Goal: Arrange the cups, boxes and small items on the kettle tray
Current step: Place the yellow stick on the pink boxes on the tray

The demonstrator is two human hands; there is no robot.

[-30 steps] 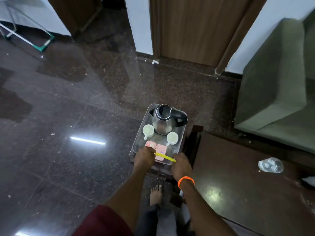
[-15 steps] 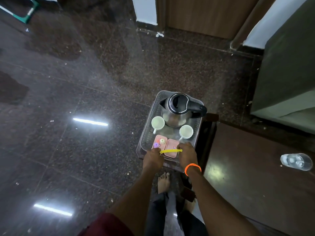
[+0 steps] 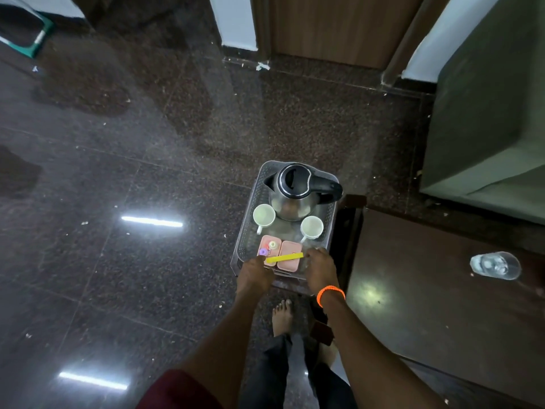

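A clear plastic tray [image 3: 247,219] holds a steel kettle [image 3: 295,191] with a black lid at its far end. Two white cups stand in front of it, one on the left [image 3: 264,215] and one on the right [image 3: 311,227]. Two pink boxes lie side by side at the near end, left [image 3: 265,242] and right [image 3: 290,250]. A small bottle [image 3: 272,245] and a purple item [image 3: 262,251] rest on the left box. A yellow strip [image 3: 284,257] lies across the boxes. My left hand [image 3: 255,271] pinches its left end and my right hand [image 3: 318,264] meets its right end.
The tray sits on a small dark stand beside a dark wooden table [image 3: 427,290] that carries a clear glass [image 3: 495,265]. A green sofa [image 3: 486,128] is at the far right and a wooden door [image 3: 324,25] is ahead. My bare foot [image 3: 281,317] is below the tray.
The yellow strip has gone from slanted to nearly level and sits further over the pink boxes. Both hands stay at its ends. The view has tilted downward.
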